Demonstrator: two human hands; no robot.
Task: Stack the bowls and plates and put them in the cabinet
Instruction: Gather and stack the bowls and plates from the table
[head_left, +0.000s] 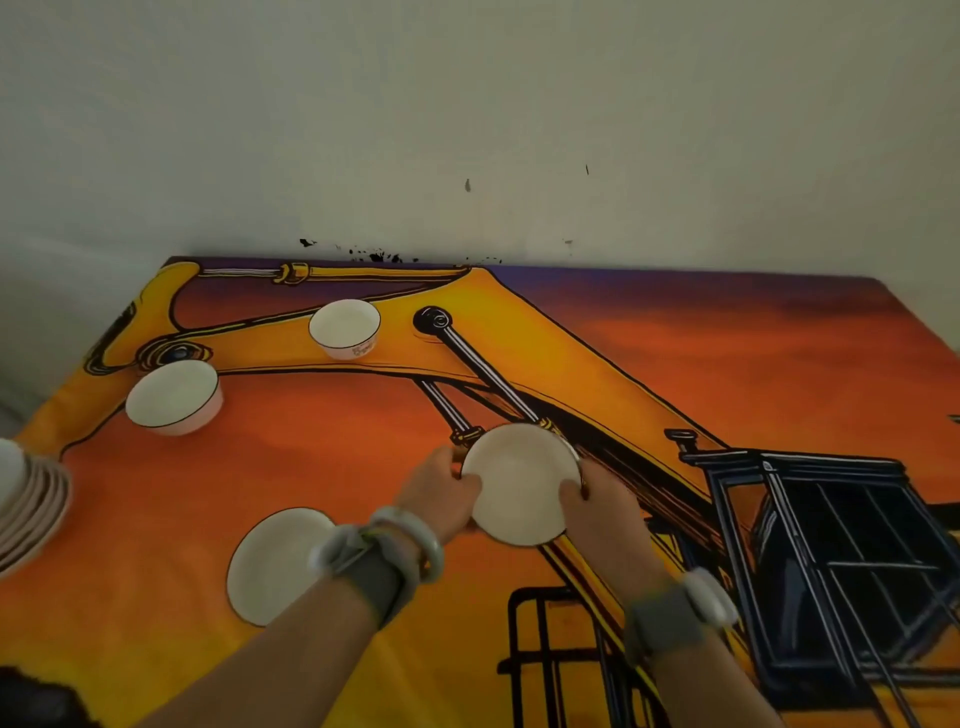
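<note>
A small white plate (519, 483) is gripped at both sides near the table's middle: my left hand (441, 493) holds its left rim and my right hand (597, 504) its right rim. A second white plate (275, 561) lies flat to the lower left, partly covered by my left wrist. Two white bowls stand upright further back: one bowl (171, 397) at the left and another bowl (345, 327) with a small print on its side near the back. A stack of plates (31, 499) shows at the left edge, cut off by the frame.
The table carries an orange cloth (727, 364) printed with a yellow excavator. A pale wall (467, 130) rises directly behind the table's far edge. Both wrists wear grey bands. No cabinet is in view.
</note>
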